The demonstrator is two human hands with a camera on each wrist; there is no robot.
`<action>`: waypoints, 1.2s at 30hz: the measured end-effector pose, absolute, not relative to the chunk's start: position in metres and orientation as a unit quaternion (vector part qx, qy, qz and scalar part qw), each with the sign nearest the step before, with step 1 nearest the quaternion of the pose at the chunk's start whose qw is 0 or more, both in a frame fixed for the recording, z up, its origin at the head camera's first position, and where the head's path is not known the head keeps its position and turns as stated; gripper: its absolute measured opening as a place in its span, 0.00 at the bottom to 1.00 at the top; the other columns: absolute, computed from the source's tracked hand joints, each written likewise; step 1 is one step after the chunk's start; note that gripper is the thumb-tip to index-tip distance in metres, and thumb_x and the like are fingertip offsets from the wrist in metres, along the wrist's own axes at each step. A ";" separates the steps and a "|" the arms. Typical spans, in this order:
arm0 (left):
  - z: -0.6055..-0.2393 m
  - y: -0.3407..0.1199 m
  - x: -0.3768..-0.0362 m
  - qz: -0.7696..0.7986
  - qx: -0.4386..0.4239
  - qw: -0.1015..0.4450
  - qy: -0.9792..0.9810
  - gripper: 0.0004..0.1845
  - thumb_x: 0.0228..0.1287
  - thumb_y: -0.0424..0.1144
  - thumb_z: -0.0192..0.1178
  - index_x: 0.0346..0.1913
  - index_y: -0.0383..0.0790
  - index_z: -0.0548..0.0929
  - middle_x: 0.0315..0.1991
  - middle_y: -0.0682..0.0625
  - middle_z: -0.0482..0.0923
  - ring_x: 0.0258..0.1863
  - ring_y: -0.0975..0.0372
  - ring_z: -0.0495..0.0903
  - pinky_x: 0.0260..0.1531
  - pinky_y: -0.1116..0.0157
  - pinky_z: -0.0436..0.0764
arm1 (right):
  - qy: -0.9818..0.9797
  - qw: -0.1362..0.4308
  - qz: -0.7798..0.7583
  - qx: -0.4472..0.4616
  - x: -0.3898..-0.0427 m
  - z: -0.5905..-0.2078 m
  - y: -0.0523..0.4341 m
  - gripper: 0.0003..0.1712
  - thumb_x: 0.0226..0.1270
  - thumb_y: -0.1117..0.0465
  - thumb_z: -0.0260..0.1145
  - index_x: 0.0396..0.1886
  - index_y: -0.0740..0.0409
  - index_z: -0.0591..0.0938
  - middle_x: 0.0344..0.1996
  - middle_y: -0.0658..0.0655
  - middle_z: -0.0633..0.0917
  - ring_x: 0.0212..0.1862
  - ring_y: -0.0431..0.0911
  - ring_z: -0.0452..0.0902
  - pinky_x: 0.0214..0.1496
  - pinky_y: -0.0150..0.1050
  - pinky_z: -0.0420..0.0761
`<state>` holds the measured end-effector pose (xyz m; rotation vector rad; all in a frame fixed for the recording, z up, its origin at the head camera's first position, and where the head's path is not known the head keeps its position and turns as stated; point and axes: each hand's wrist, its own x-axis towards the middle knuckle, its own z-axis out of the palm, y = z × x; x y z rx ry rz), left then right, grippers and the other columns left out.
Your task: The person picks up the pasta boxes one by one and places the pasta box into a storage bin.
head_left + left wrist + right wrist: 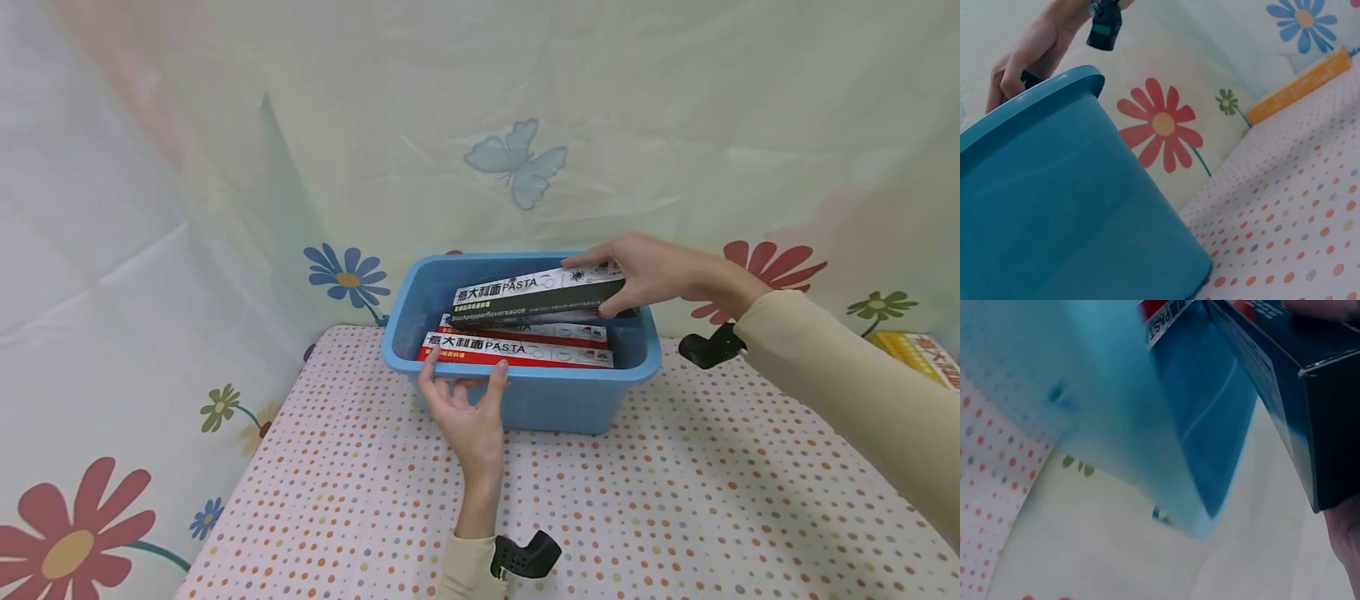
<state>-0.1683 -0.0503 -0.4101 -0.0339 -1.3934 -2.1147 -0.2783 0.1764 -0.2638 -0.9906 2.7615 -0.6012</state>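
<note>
A blue plastic bin (517,400) stands on the dotted cloth with pasta boxes in it. My right hand (648,271) grips the right end of a black and white pasta box (536,296), labelled black pepper flavor sauce. That box slants inside the bin, its right end higher than its left. In the right wrist view the black box (1341,419) shows its dark end close up. Two red and white pasta boxes (517,350) lie in the front part of the bin. My left hand (472,425) holds the bin's front rim, with finger and thumb tips over the edge.
A yellow box with red lettering (918,357) lies at the table's right side, partly cut off by the frame. Behind the bin hangs a pale curtain (637,125) with flowers and a butterfly. The dotted tablecloth (360,492) covers the table.
</note>
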 end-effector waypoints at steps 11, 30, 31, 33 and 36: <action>-0.409 -0.050 -0.166 -0.797 -0.020 0.300 -0.524 0.43 0.55 0.31 0.71 0.70 0.47 0.57 0.65 0.43 0.66 0.43 0.54 0.75 0.39 0.54 0.88 | 0.906 0.115 -0.205 -0.352 -0.304 -0.258 0.148 0.40 0.50 0.64 0.72 0.66 0.62 0.74 0.50 0.59 0.86 0.36 0.45 0.77 0.33 0.37 0.74; -0.410 -0.053 -0.164 -0.799 -0.017 0.298 -0.523 0.43 0.56 0.31 0.71 0.70 0.46 0.57 0.65 0.41 0.66 0.41 0.54 0.75 0.40 0.53 0.87 | 0.889 0.167 -0.236 -0.356 -0.322 -0.285 0.155 0.44 0.49 0.65 0.77 0.68 0.63 0.71 0.58 0.64 0.81 0.47 0.47 0.80 0.42 0.38 0.78; -0.410 -0.053 -0.164 -0.798 -0.017 0.299 -0.523 0.43 0.56 0.31 0.71 0.70 0.46 0.57 0.65 0.41 0.66 0.41 0.54 0.75 0.40 0.53 0.87 | 0.887 0.171 -0.240 -0.355 -0.322 -0.285 0.155 0.44 0.49 0.65 0.77 0.68 0.63 0.71 0.58 0.65 0.81 0.47 0.47 0.80 0.41 0.38 0.78; -0.410 -0.053 -0.163 -0.799 -0.018 0.298 -0.522 0.43 0.56 0.31 0.71 0.70 0.46 0.57 0.65 0.41 0.66 0.41 0.54 0.75 0.40 0.53 0.87 | 0.885 0.177 -0.246 -0.354 -0.321 -0.286 0.156 0.44 0.49 0.66 0.77 0.69 0.63 0.71 0.60 0.65 0.80 0.47 0.47 0.80 0.40 0.38 0.77; -0.409 -0.053 -0.163 -0.800 -0.019 0.297 -0.521 0.43 0.56 0.31 0.71 0.70 0.47 0.57 0.65 0.41 0.66 0.41 0.54 0.75 0.39 0.52 0.87 | 0.885 0.182 -0.247 -0.349 -0.320 -0.286 0.157 0.45 0.49 0.65 0.78 0.69 0.62 0.71 0.60 0.65 0.79 0.49 0.48 0.80 0.42 0.38 0.78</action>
